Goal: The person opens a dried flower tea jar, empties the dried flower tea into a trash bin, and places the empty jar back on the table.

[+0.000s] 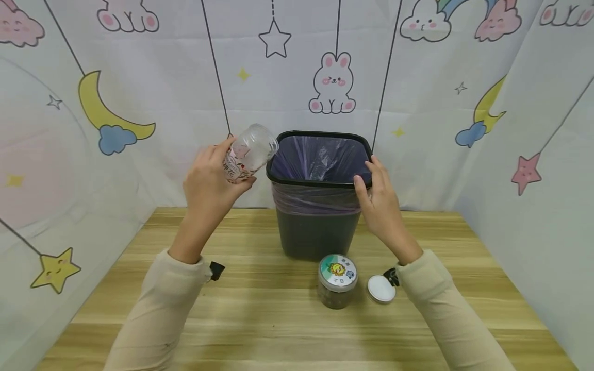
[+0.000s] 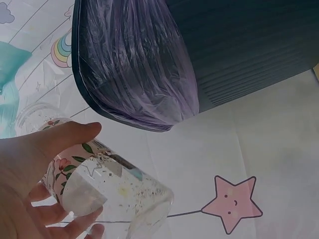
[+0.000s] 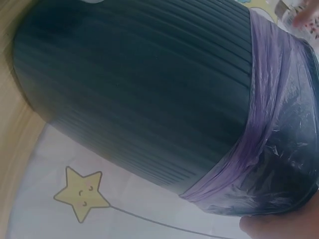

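My left hand [image 1: 209,175] holds a clear plastic jar [image 1: 256,147] with a flowered label, tilted beside the left rim of a dark trash can [image 1: 315,232]. Small dark specks cling inside the jar [image 2: 144,191] in the left wrist view. A thin purple bag [image 1: 320,198] lines the can and is folded over its rim. At the can's right front corner, my right hand [image 1: 382,203] holds the rim, thumb in front and fingers along the side. Only part of that hand [image 3: 281,225] shows in the right wrist view.
In front of the can stands a lidded jar [image 1: 337,281] with dark contents and a sun picture on its lid. A small white round lid [image 1: 381,288] lies to its right on the wooden table [image 1: 278,335]. Printed cloth [image 1: 287,87] walls the back and sides.
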A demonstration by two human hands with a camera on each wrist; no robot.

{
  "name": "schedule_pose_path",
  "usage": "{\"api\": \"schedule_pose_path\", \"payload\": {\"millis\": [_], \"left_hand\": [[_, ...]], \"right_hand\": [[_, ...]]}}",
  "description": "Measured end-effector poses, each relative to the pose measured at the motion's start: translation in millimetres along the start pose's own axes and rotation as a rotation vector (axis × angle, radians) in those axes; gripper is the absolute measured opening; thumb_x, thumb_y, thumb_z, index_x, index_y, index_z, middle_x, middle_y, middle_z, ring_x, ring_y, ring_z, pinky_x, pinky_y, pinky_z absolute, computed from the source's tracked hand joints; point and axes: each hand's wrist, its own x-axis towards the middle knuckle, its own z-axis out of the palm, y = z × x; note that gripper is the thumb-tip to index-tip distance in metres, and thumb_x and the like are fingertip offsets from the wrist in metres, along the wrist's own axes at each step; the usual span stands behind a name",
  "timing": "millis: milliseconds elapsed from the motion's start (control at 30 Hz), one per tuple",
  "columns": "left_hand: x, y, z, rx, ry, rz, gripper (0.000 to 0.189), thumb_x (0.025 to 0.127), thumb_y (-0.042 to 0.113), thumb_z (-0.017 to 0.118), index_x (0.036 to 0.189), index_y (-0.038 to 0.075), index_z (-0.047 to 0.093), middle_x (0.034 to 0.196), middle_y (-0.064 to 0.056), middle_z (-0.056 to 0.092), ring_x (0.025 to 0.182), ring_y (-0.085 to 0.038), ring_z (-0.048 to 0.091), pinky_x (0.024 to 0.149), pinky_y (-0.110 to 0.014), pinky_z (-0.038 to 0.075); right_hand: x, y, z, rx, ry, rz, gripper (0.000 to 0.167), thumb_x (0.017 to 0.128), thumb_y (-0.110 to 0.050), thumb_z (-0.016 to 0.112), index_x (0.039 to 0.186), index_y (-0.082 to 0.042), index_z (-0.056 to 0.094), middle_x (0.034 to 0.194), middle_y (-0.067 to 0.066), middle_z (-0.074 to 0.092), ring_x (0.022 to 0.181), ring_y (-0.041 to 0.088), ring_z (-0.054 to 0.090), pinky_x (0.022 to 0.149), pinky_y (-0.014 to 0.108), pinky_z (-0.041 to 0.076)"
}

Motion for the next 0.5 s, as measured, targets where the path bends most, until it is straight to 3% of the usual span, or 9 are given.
{"api": "schedule_pose_path", "payload": {"millis": [33, 100, 267, 500], "left_hand": [[-2.6, -2.3, -0.6, -0.023, -0.007, -0.014, 0.082, 0.065, 0.026, 0.094, 0.138, 0.015, 0.059, 0.119, -0.013, 0.065, 0.104, -0.034, 0.059, 0.078, -0.057, 0.051], [-7.9, -6.9, -1.1, -0.076, -0.016, -0.029, 0.083, 0.065, 0.028, 0.095, 0.137, 0.012, 0.059, 0.118, -0.013, 0.065, 0.102, -0.033, 0.06, 0.078, -0.056, 0.051], [-20.1, -16.6, 1.2, -0.198, -0.039, -0.023, 0.077, 0.065, 0.028, 0.095, 0.129, 0.004, 0.06, 0.111, -0.013, 0.067, 0.097, -0.032, 0.064, 0.077, -0.052, 0.052], [-38.1, -23.5, 6.2, -0.323, -0.088, -0.043, 0.075, 0.066, 0.027, 0.094, 0.127, 0.001, 0.058, 0.109, -0.014, 0.067, 0.094, -0.031, 0.066, 0.073, -0.048, 0.059]], "right_hand": [[-0.1, 0.3, -0.3, 0.009, 0.001, 0.001, 0.07, 0.106, -0.049, 0.033, 0.154, 0.001, 0.029, 0.162, 0.016, 0.02, 0.104, 0.038, 0.056, 0.088, 0.054, 0.046], [-0.1, 1.0, -0.8, 0.023, 0.002, 0.004, 0.07, 0.105, -0.05, 0.034, 0.154, 0.0, 0.029, 0.162, 0.016, 0.02, 0.119, 0.039, 0.051, 0.095, 0.056, 0.044], [0.9, 2.9, -2.5, 0.063, 0.002, 0.011, 0.068, 0.105, -0.05, 0.038, 0.154, -0.003, 0.031, 0.163, 0.013, 0.021, 0.146, 0.034, 0.024, 0.113, 0.059, 0.027], [1.6, 5.5, -3.3, 0.09, -0.004, 0.01, 0.069, 0.104, -0.051, 0.039, 0.154, -0.004, 0.032, 0.162, 0.013, 0.021, 0.148, 0.032, 0.022, 0.115, 0.058, 0.024]]}}
